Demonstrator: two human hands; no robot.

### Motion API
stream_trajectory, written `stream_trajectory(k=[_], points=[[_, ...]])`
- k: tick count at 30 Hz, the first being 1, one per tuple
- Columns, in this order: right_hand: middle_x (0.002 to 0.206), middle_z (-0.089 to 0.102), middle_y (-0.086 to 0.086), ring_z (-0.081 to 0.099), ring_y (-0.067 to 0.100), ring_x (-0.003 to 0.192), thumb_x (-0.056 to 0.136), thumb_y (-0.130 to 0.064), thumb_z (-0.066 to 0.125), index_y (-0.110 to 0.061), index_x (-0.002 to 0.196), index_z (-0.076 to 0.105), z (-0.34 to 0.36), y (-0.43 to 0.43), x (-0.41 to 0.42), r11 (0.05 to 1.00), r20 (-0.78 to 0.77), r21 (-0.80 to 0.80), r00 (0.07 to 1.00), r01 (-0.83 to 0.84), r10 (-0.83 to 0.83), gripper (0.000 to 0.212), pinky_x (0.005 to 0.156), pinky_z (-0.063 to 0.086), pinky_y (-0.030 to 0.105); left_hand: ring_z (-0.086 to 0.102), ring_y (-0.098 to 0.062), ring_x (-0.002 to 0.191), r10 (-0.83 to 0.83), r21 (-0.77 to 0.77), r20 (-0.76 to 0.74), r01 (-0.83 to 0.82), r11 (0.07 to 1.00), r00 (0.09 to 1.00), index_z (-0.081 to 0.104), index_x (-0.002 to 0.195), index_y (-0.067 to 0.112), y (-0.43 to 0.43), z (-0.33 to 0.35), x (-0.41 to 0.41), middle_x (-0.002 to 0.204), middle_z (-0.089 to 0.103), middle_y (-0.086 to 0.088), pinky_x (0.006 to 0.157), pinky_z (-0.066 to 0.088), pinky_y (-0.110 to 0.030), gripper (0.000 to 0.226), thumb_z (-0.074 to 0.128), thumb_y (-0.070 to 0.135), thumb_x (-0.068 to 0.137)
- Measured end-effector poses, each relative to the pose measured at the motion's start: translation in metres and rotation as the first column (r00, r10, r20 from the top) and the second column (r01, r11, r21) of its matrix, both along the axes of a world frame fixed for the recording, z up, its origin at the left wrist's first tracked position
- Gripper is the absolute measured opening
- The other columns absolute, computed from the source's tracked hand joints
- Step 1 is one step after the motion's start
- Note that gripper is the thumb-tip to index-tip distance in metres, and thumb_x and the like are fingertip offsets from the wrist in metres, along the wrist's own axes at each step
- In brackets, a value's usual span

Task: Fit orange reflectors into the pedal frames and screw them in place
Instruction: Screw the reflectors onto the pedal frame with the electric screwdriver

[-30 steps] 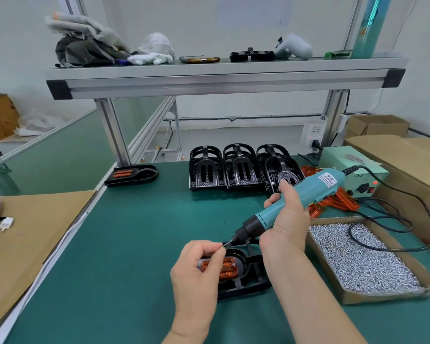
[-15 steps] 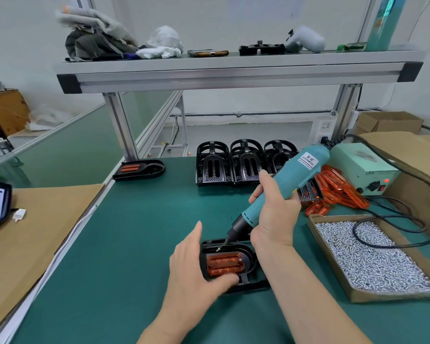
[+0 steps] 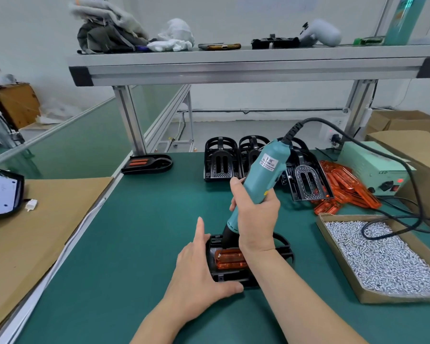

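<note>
A black pedal frame point(image 3: 278, 247) lies on the green table in front of me with an orange reflector point(image 3: 230, 260) seated in it. My left hand point(image 3: 199, 271) braces the frame's left side, thumb along its near edge and fingers straight against its far corner. My right hand point(image 3: 255, 214) grips a teal electric screwdriver point(image 3: 263, 175), nearly upright, with its black nose down on the frame just above the reflector. The bit's tip is hidden.
Several empty black pedal frames point(image 3: 220, 160) stand in a row behind. Loose orange reflectors point(image 3: 345, 187) lie at right beside a pale green power box point(image 3: 372, 165). A cardboard tray of screws point(image 3: 382, 254) sits at right. One finished pedal point(image 3: 147, 163) rests at far left.
The screwdriver has swung from a slant to nearly upright and come down onto the frame. My left hand went from pinching at the bit to bracing the frame's left side.
</note>
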State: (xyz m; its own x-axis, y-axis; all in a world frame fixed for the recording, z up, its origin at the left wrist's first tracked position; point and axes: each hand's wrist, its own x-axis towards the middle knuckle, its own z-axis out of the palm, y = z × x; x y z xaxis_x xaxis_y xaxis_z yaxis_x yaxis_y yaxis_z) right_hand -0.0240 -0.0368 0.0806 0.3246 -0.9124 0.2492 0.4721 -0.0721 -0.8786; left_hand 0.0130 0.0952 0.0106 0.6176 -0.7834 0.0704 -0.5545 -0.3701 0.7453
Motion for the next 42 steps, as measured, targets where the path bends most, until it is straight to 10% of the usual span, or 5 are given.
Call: stream_trajectory(k=[12, 42], points=[[0.060, 0.053, 0.009, 0.049, 0.022, 0.054, 0.078, -0.027, 0.075, 0.002, 0.083, 0.057, -0.002, 0.005, 0.004, 0.996, -0.054, -0.079, 0.998, -0.049, 0.045, 0.035, 0.056, 0.046, 0.035, 0.028, -0.008, 0.134, 0.032, 0.010, -0.013, -0.032, 0.999, 0.999, -0.026, 0.151, 0.036, -0.001, 0.000, -0.001, 0.144, 0.033, 0.024, 0.112, 0.029, -0.029, 0.148, 0.071, 0.075, 0.046], [0.059, 0.054, -0.005, 0.049, 0.013, 0.055, 0.077, -0.029, 0.076, -0.013, 0.076, 0.056, -0.009, 0.010, 0.006, 0.991, -0.141, -0.098, 0.987, -0.094, 0.080, 0.025, 0.055, 0.046, 0.025, 0.037, 0.000, 0.131, 0.048, -0.022, -0.023, -0.048, 0.999, 0.999, -0.015, 0.155, 0.035, -0.002, 0.000, -0.001, 0.137, 0.039, 0.032, 0.108, 0.038, -0.029, 0.148, 0.079, 0.068, 0.045]])
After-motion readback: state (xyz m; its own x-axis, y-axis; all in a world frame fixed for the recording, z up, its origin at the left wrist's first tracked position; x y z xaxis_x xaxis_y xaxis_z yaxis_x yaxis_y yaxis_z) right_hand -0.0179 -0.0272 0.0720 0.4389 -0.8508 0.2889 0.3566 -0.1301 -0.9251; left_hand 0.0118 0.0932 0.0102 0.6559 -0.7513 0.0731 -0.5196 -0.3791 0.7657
